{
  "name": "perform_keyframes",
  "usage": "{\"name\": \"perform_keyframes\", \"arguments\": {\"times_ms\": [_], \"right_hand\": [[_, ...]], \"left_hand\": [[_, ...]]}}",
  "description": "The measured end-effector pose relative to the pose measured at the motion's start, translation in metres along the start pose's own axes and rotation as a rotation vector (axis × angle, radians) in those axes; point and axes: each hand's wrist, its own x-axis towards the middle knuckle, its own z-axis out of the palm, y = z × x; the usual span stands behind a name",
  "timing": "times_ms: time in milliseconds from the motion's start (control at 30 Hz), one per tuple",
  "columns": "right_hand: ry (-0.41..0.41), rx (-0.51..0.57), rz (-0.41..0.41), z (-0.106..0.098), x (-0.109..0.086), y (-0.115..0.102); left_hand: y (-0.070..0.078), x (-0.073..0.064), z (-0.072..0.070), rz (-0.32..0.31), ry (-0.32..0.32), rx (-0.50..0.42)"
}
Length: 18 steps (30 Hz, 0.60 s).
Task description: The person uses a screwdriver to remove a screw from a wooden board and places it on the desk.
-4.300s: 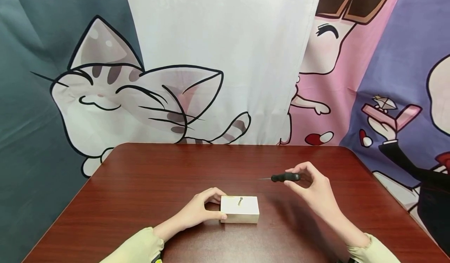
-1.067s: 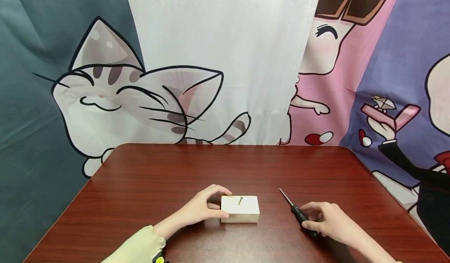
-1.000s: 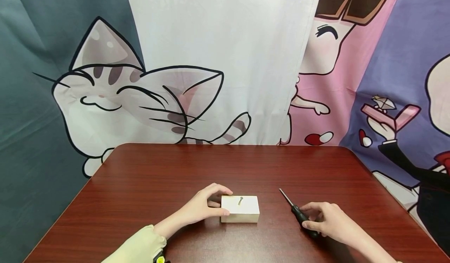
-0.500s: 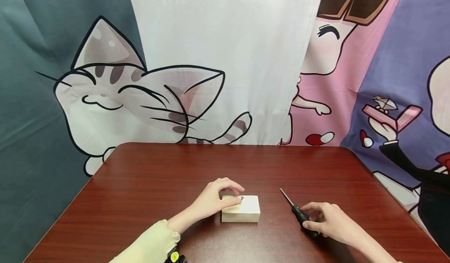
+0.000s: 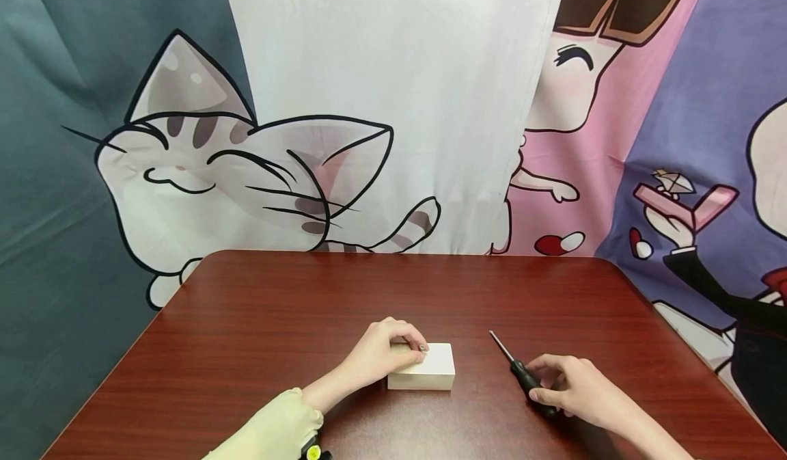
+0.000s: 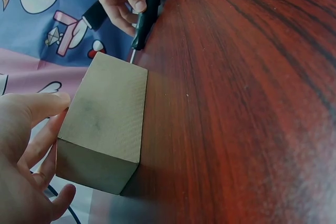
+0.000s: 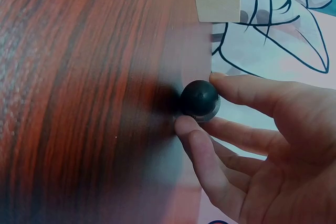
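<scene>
A pale wooden block (image 5: 438, 366) rests on the table in front of the person. A small screw stands in its top, and only the screw head (image 5: 423, 347) shows between the left hand's fingertips. The left hand (image 5: 389, 352) reaches over the block's left part and pinches that screw with thumb and forefinger. In the left wrist view, the block (image 6: 107, 108) hides the screw. To the right, the right hand (image 5: 572, 386) holds a black-handled screwdriver (image 5: 522, 376) low at the table, its shaft slanting away to the left. The right wrist view shows the handle's round end (image 7: 199, 98) between thumb and fingers.
The dark red wooden table (image 5: 307, 289) has bare surface behind the block and between it and the screwdriver. A cloth backdrop (image 5: 393, 104) with cartoon drawings hangs past the table's far edge.
The right hand has lowered the screwdriver from mid-air down to the table at the right. The left hand has moved from the block's left end onto the screw, and its fingertips have closed there.
</scene>
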Motion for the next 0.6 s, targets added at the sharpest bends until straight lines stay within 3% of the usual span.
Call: {"name": "perform_keyframes", "arguments": {"times_ms": [600], "right_hand": [[-0.008, 0.002, 0.011, 0.0003, 0.0009, 0.0020]], "left_hand": [[0.0060, 0.0018, -0.0064, 0.032, -0.040, 0.045]]}}
